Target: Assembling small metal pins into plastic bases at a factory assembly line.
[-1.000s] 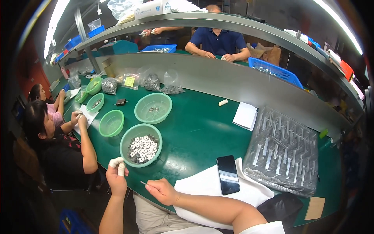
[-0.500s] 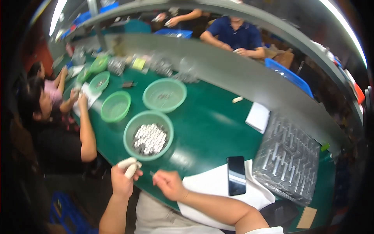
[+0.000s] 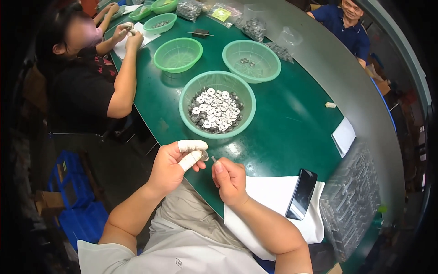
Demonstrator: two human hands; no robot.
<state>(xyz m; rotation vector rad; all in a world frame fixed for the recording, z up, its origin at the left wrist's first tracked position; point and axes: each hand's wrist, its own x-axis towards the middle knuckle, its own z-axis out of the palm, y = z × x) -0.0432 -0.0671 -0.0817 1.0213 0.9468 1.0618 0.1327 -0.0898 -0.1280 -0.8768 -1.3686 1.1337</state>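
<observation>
My left hand (image 3: 169, 165), with white finger cots on its thumb and forefinger, pinches a small round metal disc (image 3: 204, 155). Close to its right, my right hand (image 3: 231, 180) is closed around a small slender tool whose pale tip (image 3: 213, 159) points toward the disc. A narrow gap shows between tip and disc; the rest of the tool is hidden in my fingers. Just beyond both hands stands a green plastic basket (image 3: 184, 106) holding many loose metal discs (image 3: 219, 107), some with white faces, others dark.
Two more green baskets (image 3: 178, 68) (image 3: 273, 68) stand farther back. At right lie a white cloth (image 3: 269, 196), a phone (image 3: 301, 194), a notepad (image 3: 343, 137) and stacked clear trays (image 3: 353, 201). One co-worker (image 3: 82, 91) sits at left; another (image 3: 346, 29) is beyond the grey partition.
My view has turned and tilted downward, so the table and baskets sit differently in the picture. Both hands remain close together in front of the disc basket, holding their things.
</observation>
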